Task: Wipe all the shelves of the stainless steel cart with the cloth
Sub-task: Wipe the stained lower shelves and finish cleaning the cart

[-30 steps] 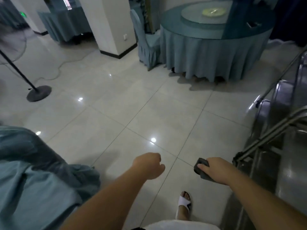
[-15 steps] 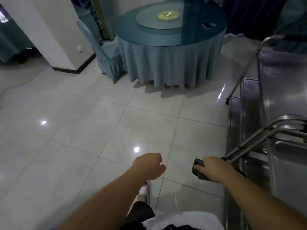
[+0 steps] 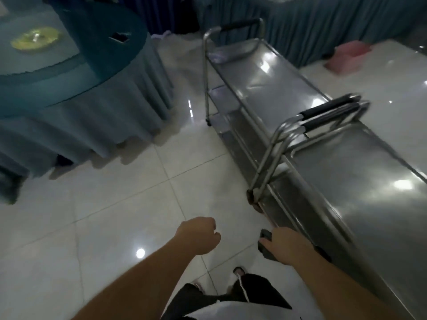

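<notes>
- Head view — the right hand (image 3: 285,247) sits low in the frame, its fingers (image 3: 265,241) curled round a small dark wad that I take to be the cloth (image 3: 264,248); it is bunched tight, with only its dark edges showing past the knuckles.
- Head view — the left hand (image 3: 199,235) hangs beside it over the tiled floor (image 3: 104,215), fingers closed into a loose fist with nothing in them.
- Head view — two steel carts stand end to end on the right. The nearer stainless steel cart (image 3: 369,192) has its top shelf bare and shiny, just beyond the right hand; its handle (image 3: 328,112) is a tube with a dark grip. Lower shelves show only as edges, partly hidden.
- Head view — the far cart (image 3: 265,88) has its own handle at the far end; a round table (image 3: 69,100) with a draped cover stands off to the left.
- Handling, as a judgement: the cloth looks soft and light, so it should spread flat under an open palm. The steel looks hard and slick — the cart may roll when pushed, so the free hand on the handle would steady it.
</notes>
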Available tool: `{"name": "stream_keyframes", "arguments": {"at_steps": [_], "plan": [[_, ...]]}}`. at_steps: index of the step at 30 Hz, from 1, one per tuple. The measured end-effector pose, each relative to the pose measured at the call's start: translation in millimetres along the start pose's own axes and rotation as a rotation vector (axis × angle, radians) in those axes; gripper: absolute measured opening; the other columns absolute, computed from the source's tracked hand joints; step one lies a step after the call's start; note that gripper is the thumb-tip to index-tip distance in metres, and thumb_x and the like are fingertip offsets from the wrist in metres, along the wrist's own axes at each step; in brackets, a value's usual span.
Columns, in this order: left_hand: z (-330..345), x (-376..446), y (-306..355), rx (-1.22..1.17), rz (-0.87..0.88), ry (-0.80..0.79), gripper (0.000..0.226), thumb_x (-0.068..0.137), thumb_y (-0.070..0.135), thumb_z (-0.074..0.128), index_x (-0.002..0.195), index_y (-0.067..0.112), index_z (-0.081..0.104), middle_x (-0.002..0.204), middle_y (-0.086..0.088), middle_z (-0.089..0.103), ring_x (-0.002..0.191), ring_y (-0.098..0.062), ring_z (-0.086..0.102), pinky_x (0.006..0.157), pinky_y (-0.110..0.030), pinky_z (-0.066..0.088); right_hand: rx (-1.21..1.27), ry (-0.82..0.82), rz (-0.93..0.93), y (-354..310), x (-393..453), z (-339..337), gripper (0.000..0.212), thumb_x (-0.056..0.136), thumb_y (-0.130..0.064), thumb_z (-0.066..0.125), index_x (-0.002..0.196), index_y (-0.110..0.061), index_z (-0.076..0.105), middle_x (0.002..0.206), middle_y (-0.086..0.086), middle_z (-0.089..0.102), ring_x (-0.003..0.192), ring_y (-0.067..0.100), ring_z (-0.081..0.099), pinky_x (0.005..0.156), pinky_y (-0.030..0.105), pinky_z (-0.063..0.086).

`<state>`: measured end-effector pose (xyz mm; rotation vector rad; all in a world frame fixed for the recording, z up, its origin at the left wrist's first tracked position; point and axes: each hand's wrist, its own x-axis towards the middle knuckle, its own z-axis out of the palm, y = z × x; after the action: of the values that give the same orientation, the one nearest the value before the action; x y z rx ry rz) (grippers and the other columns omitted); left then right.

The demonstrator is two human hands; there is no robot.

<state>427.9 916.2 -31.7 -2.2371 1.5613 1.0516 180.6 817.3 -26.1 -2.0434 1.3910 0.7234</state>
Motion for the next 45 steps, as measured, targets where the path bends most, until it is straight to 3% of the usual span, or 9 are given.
{"name": "stream_keyframes", "arguments": {"at_steps": [6,8,13,20,26,30,34,39,45], "plan": [[-33.5,66.6,50.6,0.184,0.151,-0.077,0.050,0.103,0.056,0.043,0.143,0.027,0.054,0.145,0.001,0.058,0.128,-0.023,0.057,0.102,-0.038,0.043,0.184,0.009,0.186,56.0,8.9,-4.7,0.044,0.105,-0.058,0.041,0.089,-0.020,0.058,0.092,0.006,0.065,0.088,0.025,0.065,0.081,0.035,0.055],[-45.3,81.6,65.9,0.231,0.190,-0.082,0.050,0.103,0.057,0.043,0.142,0.028,0.054,0.141,0.001,0.060,0.125,-0.022,0.058,0.099,-0.039,0.043,0.224,-0.002,0.199,67.1,15.8,-9.8,0.042,0.108,-0.051,0.042,0.093,-0.018,0.061,0.093,0.009,0.067,0.088,0.026,0.068,0.076,0.033,0.053],[-68.9,117.5,91.9,0.329,0.266,-0.114,0.049,0.102,0.055,0.045,0.141,0.028,0.055,0.140,0.001,0.060,0.123,-0.021,0.058,0.096,-0.037,0.043,0.405,0.045,0.311,82.2,28.0,-10.2,0.046,0.106,-0.054,0.046,0.079,-0.019,0.059,0.069,-0.004,0.057,0.061,0.010,0.055,0.052,0.024,0.037],[-84.8,171.5,112.5,0.436,0.394,-0.187,0.044,0.101,0.051,0.048,0.137,0.028,0.058,0.140,0.001,0.061,0.122,-0.022,0.059,0.099,-0.035,0.046,0.603,0.116,0.519,84.5,30.0,34.7,0.052,0.102,-0.061,0.045,0.077,-0.020,0.062,0.066,-0.001,0.062,0.059,0.013,0.060,0.049,0.025,0.041],[-93.8,218.4,103.9,0.558,0.480,-0.247,0.038,0.100,0.047,0.049,0.131,0.027,0.061,0.131,0.002,0.065,0.111,-0.021,0.062,0.094,-0.034,0.049,0.780,0.109,0.705,54.1,43.1,56.6,0.050,0.103,-0.059,0.044,0.091,-0.017,0.067,0.075,0.000,0.064,0.066,0.015,0.062,0.052,0.025,0.044],[-94.4,254.0,96.3,0.633,0.518,-0.275,0.037,0.103,0.047,0.047,0.131,0.027,0.060,0.133,0.003,0.063,0.115,-0.021,0.061,0.091,-0.033,0.045,0.891,0.161,0.785,26.2,66.6,49.7,0.051,0.100,-0.065,0.043,0.079,-0.022,0.059,0.075,0.000,0.063,0.065,0.015,0.060,0.059,0.031,0.046],[-89.5,282.1,97.0,0.638,0.511,-0.298,0.040,0.103,0.046,0.046,0.134,0.026,0.059,0.139,0.001,0.061,0.118,-0.022,0.058,0.097,-0.035,0.046,0.906,0.184,0.729,17.1,89.2,43.5,0.051,0.102,-0.062,0.044,0.081,-0.019,0.062,0.073,0.002,0.065,0.066,0.016,0.063,0.056,0.030,0.048],[-66.0,305.7,100.6,0.560,0.462,-0.265,0.043,0.099,0.050,0.046,0.136,0.030,0.057,0.141,0.002,0.059,0.122,-0.023,0.057,0.097,-0.037,0.046,0.848,0.191,0.675,34.0,114.4,49.4,0.050,0.101,-0.064,0.043,0.084,-0.021,0.061,0.075,0.001,0.065,0.068,0.016,0.064,0.068,0.036,0.058],[-26.9,352.8,105.8,0.499,0.446,-0.288,0.042,0.098,0.047,0.047,0.134,0.031,0.057,0.139,0.003,0.059,0.115,-0.020,0.055,0.098,-0.038,0.046,0.714,0.208,0.690,72.3,150.2,72.2,0.046,0.102,-0.063,0.043,0.086,-0.022,0.056,0.078,0.001,0.062,0.071,0.017,0.062,0.075,0.040,0.059]]}}
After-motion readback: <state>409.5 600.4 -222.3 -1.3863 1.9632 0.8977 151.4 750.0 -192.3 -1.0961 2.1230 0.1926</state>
